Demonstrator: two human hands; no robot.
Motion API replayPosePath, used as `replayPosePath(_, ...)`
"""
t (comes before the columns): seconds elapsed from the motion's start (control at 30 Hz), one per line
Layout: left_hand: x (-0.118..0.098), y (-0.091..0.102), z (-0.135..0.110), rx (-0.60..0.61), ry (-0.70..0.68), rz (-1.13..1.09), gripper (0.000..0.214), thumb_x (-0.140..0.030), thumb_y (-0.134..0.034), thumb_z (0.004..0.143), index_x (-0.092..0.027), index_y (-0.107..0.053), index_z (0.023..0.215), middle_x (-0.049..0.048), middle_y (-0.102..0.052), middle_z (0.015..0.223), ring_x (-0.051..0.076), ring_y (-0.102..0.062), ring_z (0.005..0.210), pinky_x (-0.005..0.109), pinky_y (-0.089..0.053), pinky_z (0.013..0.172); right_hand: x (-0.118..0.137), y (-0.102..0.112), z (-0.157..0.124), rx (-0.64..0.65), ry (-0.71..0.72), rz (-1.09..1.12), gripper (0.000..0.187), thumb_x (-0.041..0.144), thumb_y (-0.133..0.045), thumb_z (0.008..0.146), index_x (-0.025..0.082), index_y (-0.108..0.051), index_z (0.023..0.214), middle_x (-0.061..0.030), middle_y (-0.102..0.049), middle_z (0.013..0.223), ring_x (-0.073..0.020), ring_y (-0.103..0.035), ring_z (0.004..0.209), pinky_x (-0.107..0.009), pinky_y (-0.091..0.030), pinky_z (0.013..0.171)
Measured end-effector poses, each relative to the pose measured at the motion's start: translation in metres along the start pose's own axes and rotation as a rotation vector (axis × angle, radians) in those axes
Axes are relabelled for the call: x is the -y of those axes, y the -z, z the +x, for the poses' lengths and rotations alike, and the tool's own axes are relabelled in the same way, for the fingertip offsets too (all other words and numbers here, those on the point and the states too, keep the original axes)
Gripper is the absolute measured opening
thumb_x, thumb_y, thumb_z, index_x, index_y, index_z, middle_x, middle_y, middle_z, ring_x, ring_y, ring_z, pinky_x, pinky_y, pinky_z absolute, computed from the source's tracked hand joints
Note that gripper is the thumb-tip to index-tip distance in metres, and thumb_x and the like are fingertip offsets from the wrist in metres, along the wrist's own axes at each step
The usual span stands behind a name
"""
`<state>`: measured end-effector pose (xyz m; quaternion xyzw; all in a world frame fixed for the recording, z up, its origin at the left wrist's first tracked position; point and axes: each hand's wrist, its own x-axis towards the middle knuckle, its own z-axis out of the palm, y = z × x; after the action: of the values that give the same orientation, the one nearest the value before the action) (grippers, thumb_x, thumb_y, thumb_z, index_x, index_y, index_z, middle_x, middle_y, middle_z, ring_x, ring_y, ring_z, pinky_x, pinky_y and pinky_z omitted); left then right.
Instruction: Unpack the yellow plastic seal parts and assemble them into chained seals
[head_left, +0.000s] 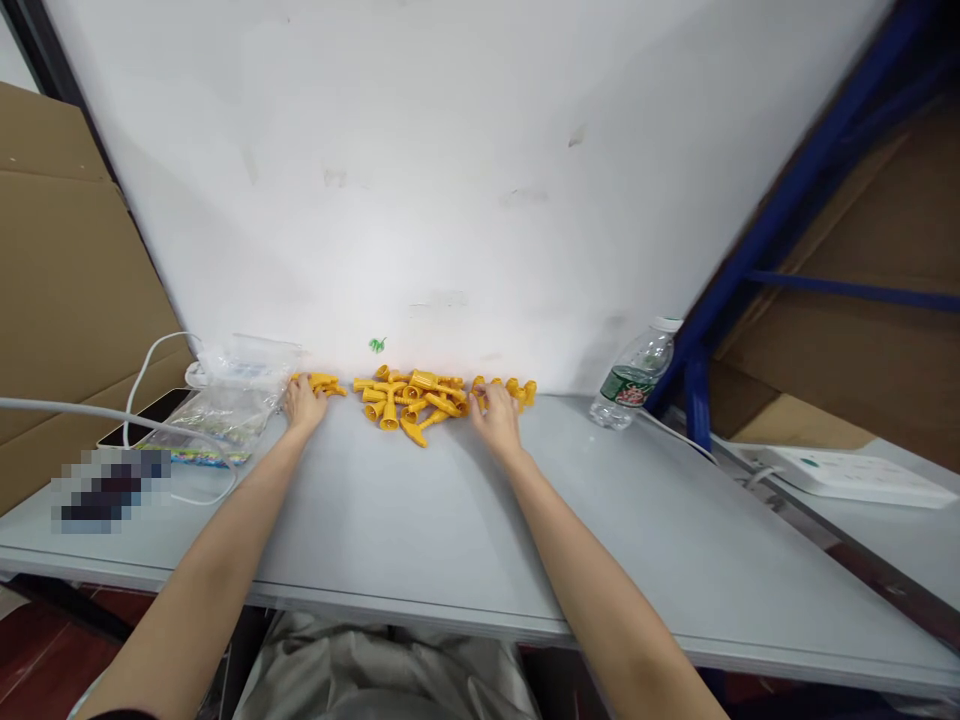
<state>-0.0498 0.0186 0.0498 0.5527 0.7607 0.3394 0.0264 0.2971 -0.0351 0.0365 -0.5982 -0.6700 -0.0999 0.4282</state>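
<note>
Along the foot of the white back panel lies a loose heap of yellow plastic pieces (409, 395). Some have hollow, flared ends, and one at the front (424, 428) is shaped like a small hammer. My left hand (304, 405) rests at the left end of the row, fingers apart, against a small yellow group (326, 382). To the right of the heap, my right hand (496, 420) has its fingers spread over further yellow pieces (521, 390). My fingers partly cover the pieces beneath them.
A clear bottle with a green label (630, 385) leans at the right. Clear plastic bags (240, 390), a phone-like dark slab (154, 415) and a white cable (82, 405) occupy the left. Cardboard (67, 270) stands beyond them; a white power strip (862, 475) lies far right.
</note>
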Motion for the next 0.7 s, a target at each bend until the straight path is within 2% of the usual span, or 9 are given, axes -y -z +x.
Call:
replayPosePath(0.17,-0.001,0.001,-0.001,0.008,0.007,0.011,0.043,-0.019,-0.052,0.087,-0.017,-0.049,0.130,0.0184,-0.052,0.134,0.033,-0.051,0.128,0.046,-0.044,0.102,0.031,-0.005,0.022,0.209,0.046,0.009,0.025,0.022,-0.046,0.091,0.017,-0.064,0.108,-0.0133,-0.069,0.113,-0.0262,-0.061,0.108,-0.038,-0.043,0.093)
replayPosePath(0.33,-0.001,0.000,-0.002,0.028,-0.001,0.034,0.045,-0.019,-0.052,0.086,-0.016,-0.048,0.131,0.0194,-0.051,0.135,0.033,-0.050,0.129,0.048,-0.042,0.103,0.054,-0.016,0.048,0.452,-0.129,-0.068,0.031,0.019,-0.052,0.090,0.018,-0.064,0.119,-0.0111,-0.069,0.121,-0.0244,-0.062,0.114,-0.033,-0.045,0.093)
replayPosePath(0.53,0.003,-0.002,-0.002,0.024,-0.021,0.049,0.046,-0.018,-0.053,0.085,-0.016,-0.046,0.130,0.0186,-0.050,0.137,0.032,-0.048,0.130,0.047,-0.041,0.104,0.059,-0.028,0.068,0.566,-0.252,-0.099,0.041,0.016,-0.062,0.081,0.018,-0.063,0.122,-0.0102,-0.069,0.122,-0.0236,-0.065,0.109,-0.029,-0.047,0.086)
replayPosePath(0.7,0.007,-0.002,-0.001,0.042,-0.004,0.068,0.046,-0.019,-0.056,0.083,-0.015,-0.046,0.128,0.0189,-0.051,0.136,0.033,-0.047,0.131,0.046,-0.040,0.104,0.060,-0.030,0.076,0.649,-0.246,-0.161,0.045,0.019,-0.068,0.077,0.019,-0.062,0.122,-0.0092,-0.068,0.124,-0.0234,-0.065,0.107,-0.028,-0.047,0.080)
